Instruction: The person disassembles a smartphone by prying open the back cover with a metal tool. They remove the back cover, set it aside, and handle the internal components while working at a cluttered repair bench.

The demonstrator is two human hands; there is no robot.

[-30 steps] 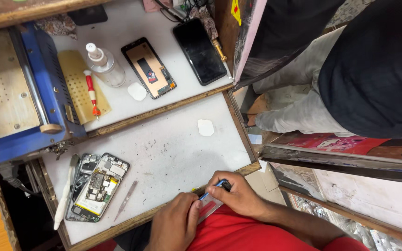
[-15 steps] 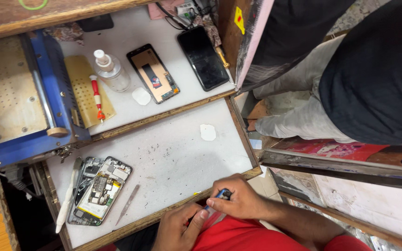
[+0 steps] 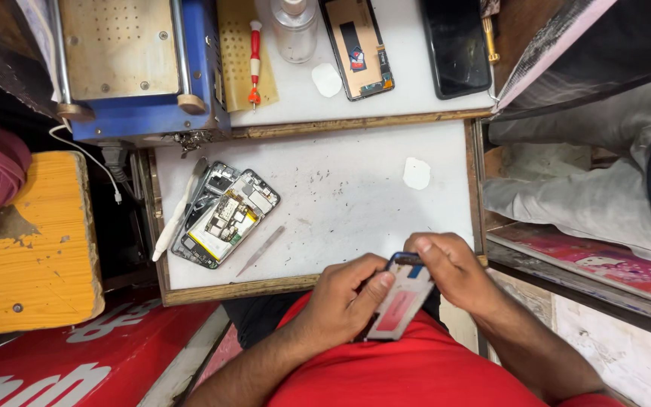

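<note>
A flat pale rectangular phone part with a pink patch (image 3: 401, 303) is being gripped by both the left hand (image 3: 344, 298) and the right hand (image 3: 453, 271). Opened phones with exposed circuit boards (image 3: 224, 218) are lying at ten o'clock on the white table (image 3: 340, 196), with a slim metal blade (image 3: 260, 250) resting beside them.

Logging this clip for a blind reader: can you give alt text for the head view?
Both hands, left hand and right hand, hold a flat phone part over a red shirt at the edge of a white work tray. On the tray lie an opened phone, a metal pry tool and a white tool.
</note>
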